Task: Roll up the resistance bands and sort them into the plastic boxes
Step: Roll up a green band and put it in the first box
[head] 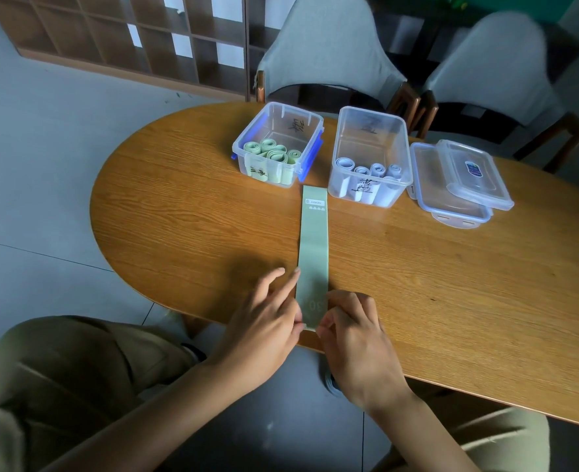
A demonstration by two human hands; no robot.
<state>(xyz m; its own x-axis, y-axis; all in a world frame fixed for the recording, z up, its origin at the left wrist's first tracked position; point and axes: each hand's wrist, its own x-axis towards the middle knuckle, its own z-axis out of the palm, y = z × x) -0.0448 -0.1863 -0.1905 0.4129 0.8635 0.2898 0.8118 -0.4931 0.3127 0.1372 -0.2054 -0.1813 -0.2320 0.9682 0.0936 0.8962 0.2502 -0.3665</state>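
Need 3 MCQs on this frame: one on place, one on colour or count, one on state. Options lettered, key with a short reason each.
1. Where does the flat green band lie?
A. on the table, running from the near edge toward the boxes
B. inside the left box
C. on a chair

2. What colour are the rolls in the right box?
A. green
B. pale blue
C. red

3. What state is the flat band in?
A. fully rolled
B. unrolled, both hands at its near end
C. knotted

Key: 1 A, it stretches along the table up to the gap between the boxes. 2 B, pale blue rolls stand inside; the green ones are in the left box. 3 B, the left hand and right hand pinch its near end.
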